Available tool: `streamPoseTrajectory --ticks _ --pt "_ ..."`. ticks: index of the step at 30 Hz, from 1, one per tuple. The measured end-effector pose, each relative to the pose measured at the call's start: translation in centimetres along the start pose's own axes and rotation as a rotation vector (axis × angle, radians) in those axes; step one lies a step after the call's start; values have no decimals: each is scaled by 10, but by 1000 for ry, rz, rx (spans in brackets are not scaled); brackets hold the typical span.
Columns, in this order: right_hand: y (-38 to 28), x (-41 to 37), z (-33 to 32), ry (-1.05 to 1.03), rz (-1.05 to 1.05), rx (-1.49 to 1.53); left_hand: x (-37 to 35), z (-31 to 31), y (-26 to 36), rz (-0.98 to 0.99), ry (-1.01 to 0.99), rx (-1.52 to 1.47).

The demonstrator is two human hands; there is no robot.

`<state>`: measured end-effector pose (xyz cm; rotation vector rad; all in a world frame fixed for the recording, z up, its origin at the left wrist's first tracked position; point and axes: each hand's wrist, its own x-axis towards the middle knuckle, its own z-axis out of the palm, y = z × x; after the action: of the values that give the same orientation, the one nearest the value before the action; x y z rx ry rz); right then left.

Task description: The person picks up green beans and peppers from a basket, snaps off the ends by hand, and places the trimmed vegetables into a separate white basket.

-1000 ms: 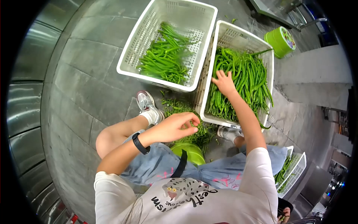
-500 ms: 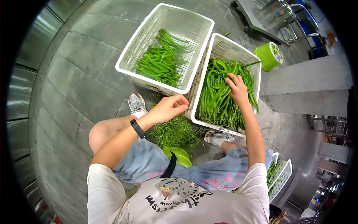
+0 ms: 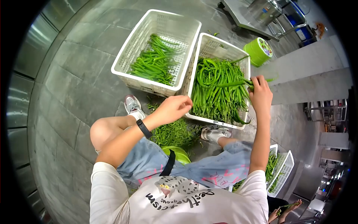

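Observation:
My right hand [image 3: 260,92] is closed around a few long green chili peppers [image 3: 233,84] over the right edge of the right white crate [image 3: 220,124]. One pepper points left over the crate and a tip sticks out to the right. Many green peppers [image 3: 214,95] fill this crate. My left hand [image 3: 175,109] hovers by the crate's near left corner, fingers loosely curled and slightly parted, with nothing visible in them. The left white crate [image 3: 118,63] has a smaller heap of stemless-looking green peppers [image 3: 153,63] on its perforated bottom.
Green stem scraps [image 3: 175,133] lie piled on the grey tiled floor [image 3: 71,89] between my shoes. A green stool [image 3: 258,52] stands beyond the right crate, near a metal cart [image 3: 242,16]. At lower right, another crate [image 3: 281,175] holds peppers beside another person's hands [image 3: 285,211].
My right hand has lifted out of the pepper heap and moved right, now with peppers in it. My left hand has shifted slightly right. The view has turned a little.

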<state>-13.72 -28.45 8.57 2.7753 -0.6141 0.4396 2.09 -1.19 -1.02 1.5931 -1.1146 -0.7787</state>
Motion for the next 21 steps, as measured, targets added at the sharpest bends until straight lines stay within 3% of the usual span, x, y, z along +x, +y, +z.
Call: streamPoseTrajectory --ticks 4,7,12,15,16,19,21 --pt "38 -35 45 -283 -121 -281 -2 19 -2 55 -133 106" --pt "56 -53 54 -236 -247 -293 -1 28 -8 86 -160 130" --pt "53 -65 -9 -119 -20 -5 6 34 -18 56 -98 134" --pt "41 -74 -37 -101 22 77 17 45 -21 73 88 247" --pt "38 -78 -43 -45 3 105 25 46 -22 46 42 294" --pt "30 -83 -61 14 2 147 49 60 -14 230 252 432" --pt "25 -85 -71 55 22 200 69 63 -14 238 127 462"
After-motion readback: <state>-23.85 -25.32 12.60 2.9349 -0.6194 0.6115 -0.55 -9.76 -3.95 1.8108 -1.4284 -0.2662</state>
